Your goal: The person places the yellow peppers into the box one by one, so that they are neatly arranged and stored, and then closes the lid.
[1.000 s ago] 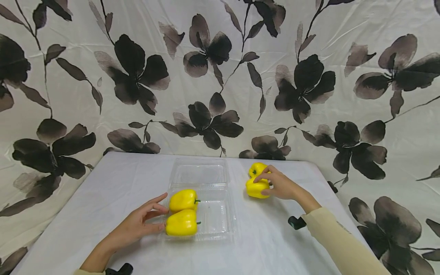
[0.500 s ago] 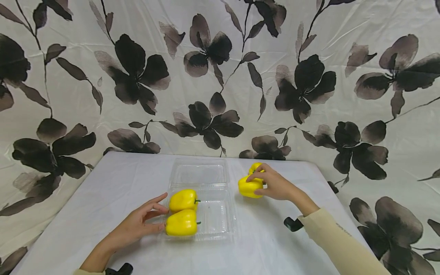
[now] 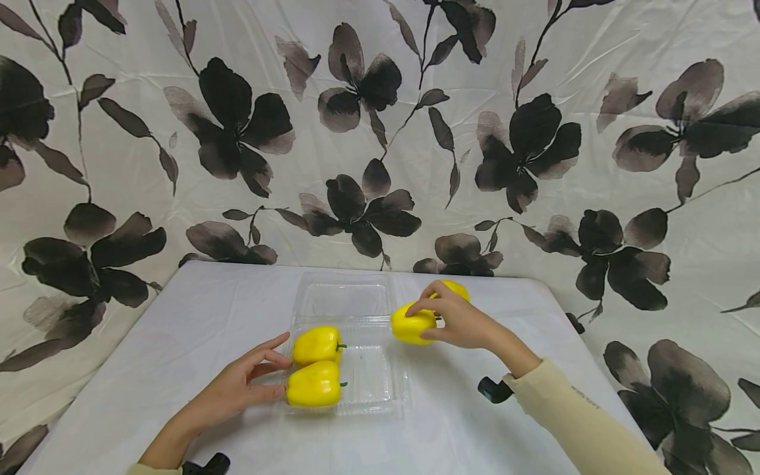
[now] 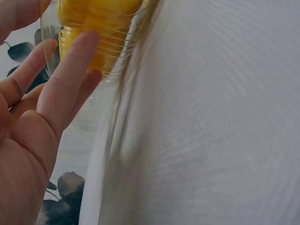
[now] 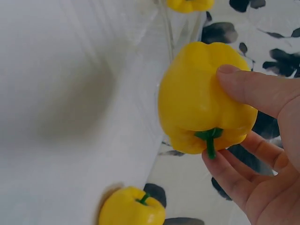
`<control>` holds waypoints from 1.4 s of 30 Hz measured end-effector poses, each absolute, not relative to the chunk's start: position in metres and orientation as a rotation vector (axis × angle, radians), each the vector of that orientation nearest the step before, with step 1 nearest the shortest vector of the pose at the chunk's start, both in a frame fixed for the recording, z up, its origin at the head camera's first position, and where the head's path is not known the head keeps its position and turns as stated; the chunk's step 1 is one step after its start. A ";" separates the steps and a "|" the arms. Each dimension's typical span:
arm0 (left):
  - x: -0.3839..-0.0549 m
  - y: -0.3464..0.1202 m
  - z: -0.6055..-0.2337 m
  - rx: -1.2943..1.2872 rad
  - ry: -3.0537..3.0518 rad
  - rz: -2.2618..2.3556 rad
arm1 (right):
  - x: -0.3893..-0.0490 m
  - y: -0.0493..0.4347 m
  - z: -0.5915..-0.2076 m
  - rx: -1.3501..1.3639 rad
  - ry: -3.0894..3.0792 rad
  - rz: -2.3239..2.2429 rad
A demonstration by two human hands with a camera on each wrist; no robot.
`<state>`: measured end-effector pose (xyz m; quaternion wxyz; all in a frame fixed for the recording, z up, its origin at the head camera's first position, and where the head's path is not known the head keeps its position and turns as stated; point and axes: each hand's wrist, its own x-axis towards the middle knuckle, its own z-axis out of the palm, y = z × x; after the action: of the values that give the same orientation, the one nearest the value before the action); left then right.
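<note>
My right hand [image 3: 460, 323] grips a yellow bell pepper [image 3: 408, 324] just right of the clear plastic clamshell box [image 3: 371, 373]. The right wrist view shows the thumb on one side of this pepper [image 5: 197, 93], its green stem towards the palm. Two more yellow bell peppers, a rear one [image 3: 316, 346] and a front one [image 3: 313, 384], lie side by side in the left half of the box, stems pointing right. Against the box's left wall rest the extended fingers of my left hand [image 3: 240, 382]. The left wrist view has those fingers [image 4: 70, 79] on the ribbed plastic.
Behind my right hand another yellow bell pepper [image 3: 456, 289] sits on the white-covered table [image 3: 475, 422], partly hidden. The box's lid [image 3: 344, 297] lies open towards the back. A floral cloth [image 3: 380, 132] hangs behind the table's far edge.
My right hand has carried its bell pepper leftwards, away from the back-right pepper and up to the box's right edge. The left hand and the box have stayed put.
</note>
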<state>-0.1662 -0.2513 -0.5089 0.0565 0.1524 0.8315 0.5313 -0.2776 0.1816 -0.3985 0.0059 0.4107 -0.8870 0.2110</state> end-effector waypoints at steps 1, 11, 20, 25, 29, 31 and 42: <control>-0.166 -0.252 -0.509 0.463 2.522 1.611 | -0.277 0.180 -0.398 1.294 -2.770 0.655; -0.167 -0.252 -0.509 0.469 2.518 1.613 | -0.271 0.163 -0.395 1.311 -2.782 0.633; -0.166 -0.252 -0.508 0.478 2.517 1.621 | -0.267 0.147 -0.394 1.328 -2.814 0.632; -0.166 -0.251 -0.508 0.470 2.519 1.619 | -0.265 0.138 -0.394 1.324 -2.841 0.619; -0.166 -0.251 -0.508 0.475 2.520 1.619 | -0.264 0.133 -0.395 1.335 -2.849 0.611; -0.166 -0.251 -0.509 0.476 2.524 1.615 | -0.265 0.131 -0.396 1.338 -2.855 0.607; -0.166 -0.251 -0.510 0.470 2.521 1.617 | -0.265 0.121 -0.402 1.371 -2.850 0.560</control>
<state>-0.1657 -0.2508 -0.5098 0.0550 0.1547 0.8303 0.5326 -0.2650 0.1207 -0.4024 -0.0350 0.4267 -0.8868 0.1742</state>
